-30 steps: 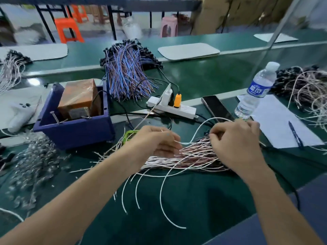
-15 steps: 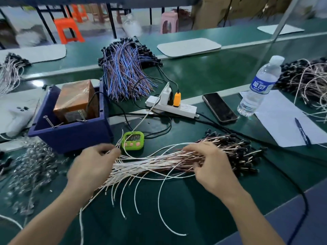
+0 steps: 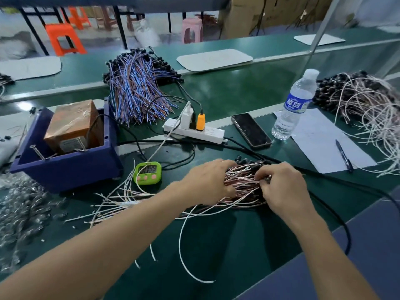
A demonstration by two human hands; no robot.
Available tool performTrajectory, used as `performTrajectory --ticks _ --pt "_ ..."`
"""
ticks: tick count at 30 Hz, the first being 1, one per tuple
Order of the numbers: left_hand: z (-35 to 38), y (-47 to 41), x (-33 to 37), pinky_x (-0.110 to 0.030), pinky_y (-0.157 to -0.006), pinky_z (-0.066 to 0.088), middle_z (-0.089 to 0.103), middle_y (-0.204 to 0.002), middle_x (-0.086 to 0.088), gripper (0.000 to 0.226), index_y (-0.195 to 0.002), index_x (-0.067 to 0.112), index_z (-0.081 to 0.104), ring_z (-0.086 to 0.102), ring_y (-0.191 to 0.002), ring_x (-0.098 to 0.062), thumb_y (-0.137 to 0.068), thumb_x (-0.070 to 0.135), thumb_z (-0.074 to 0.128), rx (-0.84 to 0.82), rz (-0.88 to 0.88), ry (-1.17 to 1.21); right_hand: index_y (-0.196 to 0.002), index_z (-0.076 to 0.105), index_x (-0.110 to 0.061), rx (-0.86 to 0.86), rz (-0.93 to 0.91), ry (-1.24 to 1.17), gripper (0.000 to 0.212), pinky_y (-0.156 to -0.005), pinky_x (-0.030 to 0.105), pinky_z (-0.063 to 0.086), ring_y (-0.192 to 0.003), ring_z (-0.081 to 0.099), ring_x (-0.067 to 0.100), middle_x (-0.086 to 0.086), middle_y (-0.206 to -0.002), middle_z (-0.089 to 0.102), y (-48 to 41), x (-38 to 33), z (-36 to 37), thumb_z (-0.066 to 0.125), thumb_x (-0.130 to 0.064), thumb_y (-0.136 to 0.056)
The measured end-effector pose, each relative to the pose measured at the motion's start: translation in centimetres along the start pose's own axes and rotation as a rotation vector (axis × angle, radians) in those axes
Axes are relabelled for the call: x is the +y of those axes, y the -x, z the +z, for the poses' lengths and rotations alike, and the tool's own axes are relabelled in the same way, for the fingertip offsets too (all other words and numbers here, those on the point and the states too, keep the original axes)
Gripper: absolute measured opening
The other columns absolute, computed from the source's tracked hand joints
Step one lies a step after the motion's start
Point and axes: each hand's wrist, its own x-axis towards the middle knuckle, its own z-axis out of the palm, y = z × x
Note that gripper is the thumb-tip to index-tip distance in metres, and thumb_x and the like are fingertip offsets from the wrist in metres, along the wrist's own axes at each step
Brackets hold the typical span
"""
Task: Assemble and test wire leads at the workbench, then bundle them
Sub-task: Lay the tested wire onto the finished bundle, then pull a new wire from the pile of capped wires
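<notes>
- While you gather them, the head view shows the wire leads (image 3: 242,180) lying on the green bench (image 3: 216,245) in front of you, between your two hands and just right of the green timer (image 3: 147,173).
- Your left hand (image 3: 207,180) is curled over the middle of the leads, clasping them together.
- Your right hand (image 3: 283,187) has its fingers bent round the end with the black connectors, pinching it tight.
- Many white tails (image 3: 121,202) are splayed loose to the left, and one long loop trails toward you, so the sheaf is not squared up yet.
- No tie or band shows on it; bundling looks begun but unfinished.
- Whether these leads have been tested, I cannot tell.
- Further back lies a blue and purple pile (image 3: 138,89), and to the right a tangled white heap (image 3: 368,105); both look unbundled, so plenty seems left.
- Beside the timer stands the blue bin (image 3: 65,169).
</notes>
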Motion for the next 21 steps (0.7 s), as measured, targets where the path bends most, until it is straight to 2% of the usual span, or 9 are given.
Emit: performTrajectory --ticks 4,7,9,11,13,15,16,18,21 --pt "0.7 -0.3 -0.6 -0.032 -0.078 0.045 0.074 -0.117 0.008 0.032 -0.123 0.04 0.069 0.066 -0.11 -0.022 -0.091 0.041 0.07 0.211 -0.038 -0.148 -0.082 0.079 -0.032 0.029 -0.051 0.009 0.025 -0.084 0.029 0.042 -0.088 0.055 0.027 -0.003 -0.086 0.05 -0.4 0.3 0.2 0.073 -0.007 -0.084" --pt "0.4 0.7 -1.0 -0.029 -0.065 0.039 0.077 -0.098 0.01 0.015 -0.105 0.039 0.077 0.069 -0.092 -0.021 -0.093 0.041 0.067 0.319 -0.049 -0.176 -0.082 0.079 -0.028 0.082 -0.132 -0.1 0.029 -0.087 0.022 0.036 -0.09 0.052 0.018 -0.005 -0.09 0.056 -0.3 0.2 0.2 0.073 0.001 -0.082" --pt "0.3 1.3 -1.5 -0.028 -0.061 0.038 0.077 -0.089 0.007 0.016 -0.098 0.036 0.079 0.069 -0.083 -0.022 -0.094 0.037 0.063 0.339 -0.055 -0.216 -0.085 0.08 -0.027 0.006 -0.181 -0.145 0.032 -0.09 0.019 0.037 -0.094 0.057 0.017 -0.005 -0.094 0.063 -0.2 -0.1 0.5 0.071 0.003 -0.082" --pt "0.3 1.7 -2.1 -0.028 -0.064 0.043 0.078 -0.093 0.006 0.018 -0.101 0.036 0.079 0.07 -0.088 -0.022 -0.094 0.04 0.063 0.326 -0.084 -0.19 -0.093 0.081 -0.025 -0.043 -0.208 -0.152 0.031 -0.097 0.021 0.04 -0.1 0.061 0.016 -0.005 -0.098 0.071 0.0 -0.2 1.0 0.069 0.002 -0.083" --pt "0.7 1.9 -2.8 -0.032 -0.089 0.049 0.072 -0.126 0.005 0.036 -0.128 0.035 0.07 0.065 -0.116 -0.021 -0.094 0.046 0.066 0.264 -0.101 -0.098 -0.108 0.078 -0.026 -0.067 -0.21 -0.185 0.034 -0.107 0.02 0.034 -0.116 0.058 0.016 -0.007 -0.114 0.072 0.2 0.1 1.3 0.073 -0.006 -0.082" --pt "1.1 2.3 -3.3 -0.031 -0.114 0.032 0.046 -0.158 0.004 0.074 -0.157 0.03 0.038 0.043 -0.143 -0.018 -0.092 0.051 0.068 0.086 -0.091 0.021 -0.133 0.065 -0.034 -0.186 -0.226 -0.149 0.06 -0.12 0.022 0.018 -0.139 0.041 0.013 -0.009 -0.143 0.059 0.2 0.5 1.7 0.082 -0.024 -0.076" --pt "1.3 2.4 -3.3 -0.03 -0.117 0.027 0.037 -0.164 0.005 0.085 -0.162 0.029 0.026 0.036 -0.148 -0.017 -0.091 0.051 0.068 0.019 -0.085 0.041 -0.143 0.054 -0.039 -0.244 -0.267 -0.049 0.077 -0.124 0.026 0.009 -0.147 0.03 0.012 -0.01 -0.154 0.047 0.1 0.5 1.9 0.085 -0.033 -0.073" --pt "1.6 2.4 -3.5 -0.03 -0.113 0.031 0.043 -0.161 0.003 0.087 -0.162 0.03 0.025 0.041 -0.144 -0.019 -0.089 0.048 0.07 -0.019 -0.062 0.022 -0.154 0.036 -0.044 -0.292 -0.367 0.156 0.096 -0.126 0.032 -0.003 -0.154 0.016 0.013 -0.01 -0.165 0.03 -0.1 0.4 2.7 0.085 -0.043 -0.072" --pt "1.8 2.3 -3.3 -0.032 -0.095 0.046 0.069 -0.131 0.005 0.063 -0.147 0.036 0.05 0.061 -0.12 -0.023 -0.087 0.036 0.07 0.045 -0.023 0.049 -0.153 0.034 -0.046 -0.357 -0.45 0.213 0.088 -0.125 0.034 -0.002 -0.155 0.015 0.013 -0.011 -0.166 0.028 -1.1 -0.1 3.3 0.08 -0.04 -0.078"
